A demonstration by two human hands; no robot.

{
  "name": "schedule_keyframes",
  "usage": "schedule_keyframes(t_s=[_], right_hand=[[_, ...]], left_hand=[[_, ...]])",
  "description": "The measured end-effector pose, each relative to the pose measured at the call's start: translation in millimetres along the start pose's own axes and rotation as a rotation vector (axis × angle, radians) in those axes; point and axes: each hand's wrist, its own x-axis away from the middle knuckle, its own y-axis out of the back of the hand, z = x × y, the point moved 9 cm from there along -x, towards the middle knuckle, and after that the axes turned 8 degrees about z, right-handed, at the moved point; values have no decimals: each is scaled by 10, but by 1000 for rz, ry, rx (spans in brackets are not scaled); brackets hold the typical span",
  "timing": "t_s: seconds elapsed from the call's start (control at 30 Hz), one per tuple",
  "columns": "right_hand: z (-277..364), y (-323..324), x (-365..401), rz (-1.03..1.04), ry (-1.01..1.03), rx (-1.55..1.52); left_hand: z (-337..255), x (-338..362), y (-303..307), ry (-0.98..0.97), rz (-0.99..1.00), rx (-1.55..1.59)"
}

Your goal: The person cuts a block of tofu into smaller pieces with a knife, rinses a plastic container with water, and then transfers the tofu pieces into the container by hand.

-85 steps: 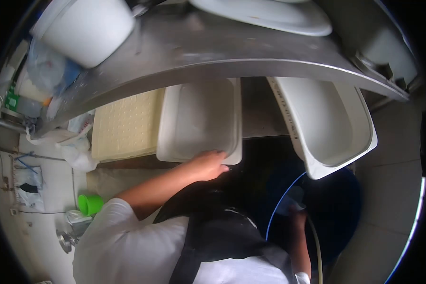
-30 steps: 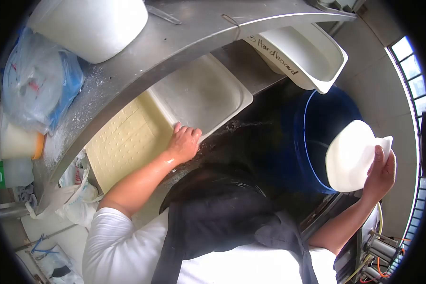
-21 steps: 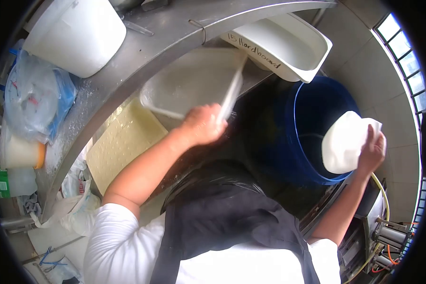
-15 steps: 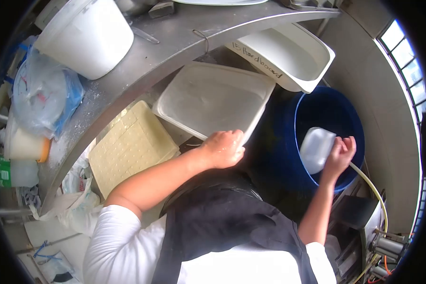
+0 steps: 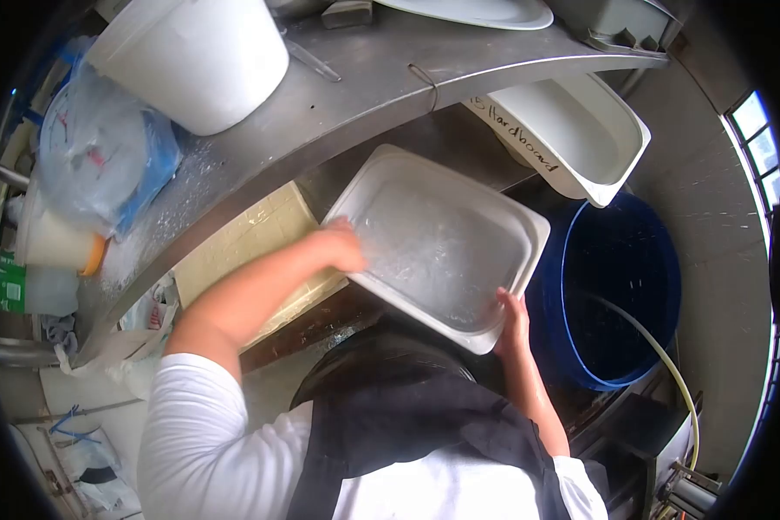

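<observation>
A rectangular whitish tray [image 5: 442,234] with raised rims is held tilted in front of my body, with what looks like water splashing on its inner surface. My left hand [image 5: 342,245] is closed at its left rim, fingers partly blurred. At the lower right corner, my right hand [image 5: 513,322] grips the rim, thumb on the inside. The blue barrel [image 5: 615,286] stands just right of the tray. Beneath my left forearm lies a cream slab-like tray [image 5: 260,251] with a dimpled surface.
A white tub marked "Hardboard" [image 5: 572,130] juts out above the barrel. A pale hose [image 5: 667,355] runs into the barrel. On the metal counter [image 5: 338,95] stand a white bucket [image 5: 199,61], a plastic-wrapped item [image 5: 104,165] and a plate [image 5: 485,10]. A window is at far right.
The clear container that my right hand held over the barrel is no longer visible. That hand has moved left onto the tray, which is now tilted differently. My left hand has shifted left. The view has shifted.
</observation>
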Motion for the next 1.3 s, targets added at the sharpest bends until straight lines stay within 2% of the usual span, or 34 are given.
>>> schedule_keyframes(t_s=[0.07, 0.1, 0.17, 0.2, 0.27, 0.33, 0.37, 0.43, 0.47, 0.53, 0.6, 0.63, 0.67, 0.7, 0.8, 0.87, 0.9, 0.93, 0.97, 1.03, 1.1, 1.17, 1.2, 1.23, 1.27, 1.3], right_hand=[[-269, 84, 95, -9, -60, -32], [-285, -33, 191, -10, -95, -65], [-387, -113, 226, -32, -67, -89], [-352, -217, 246, -11, -61, -114], [-382, -303, 264, -34, -128, -177], [-460, -362, 233, 1, -137, -222], [-468, -351, 222, -4, -143, -217], [-445, -294, 185, -90, -83, -129], [-401, -270, 178, -93, -66, -115], [-349, -242, 250, -109, -30, -93], [-371, -118, 361, -131, -27, -100], [-356, -61, 412, -137, -32, -78], [-352, -5, 464, -146, -38, -56], [-378, 34, 484, -169, -46, -62], [-463, -103, 348, -118, -37, -102], [-465, -204, 208, -95, 12, -99], [-445, -259, 142, -82, 58, -98], [-426, -270, 95, -76, 79, -87], [-350, -284, 44, -72, 128, -57], [-187, -319, -33, -67, 192, -37], [-5, -337, -56, -68, 254, 17], [121, -450, -43, -28, 308, 126], [171, -517, -44, -21, 315, 126], [300, -639, -9, -15, 413, 251], [415, -756, 36, -7, 509, 378], [450, -821, 16, 5, 520, 380]], left_hand=[[226, -91, -12, -8, -141, -509], [374, -277, -58, -22, -148, -515], [482, -445, 307, 134, -761, -671], [298, -562, 358, 114, -769, -668], [69, -645, 711, 195, -1068, 76], [-643, -2063, 387, 57, -557, 142], [-1124, -1183, 968, 45, -462, 199], [-1664, -975, 1009, 56, -1010, 377], [-1619, -1038, 930, 65, -1004, 381], [-2088, -805, 866, -599, -1278, 95], [-1507, -1034, 1056, -462, -1023, 104], [-1066, -1032, 1101, -333, -1009, 134], [-444, -1373, 1004, -85, -794, 436], [29, -1134, 840, 302, -1303, 495], [-249, -945, 943, 372, -1244, 409], [-903, -1112, 866, 106, -1180, 432], [-1282, -1198, 867, -254, -946, 433], [-1672, -731, 912, -288, -1009, 473], [-1996, -616, 843, -453, -951, 446], [-2217, -379, 654, -751, -656, 607], [-2087, -190, 444, -838, -27, 605], [-1587, -48, 372, -825, -205, 452], [-1229, -121, 270, -713, -216, 424], [-831, -188, 217, -601, -225, 397], [-394, -268, 167, -432, -91, 241], [128, -170, 178, -142, -115, 300]])
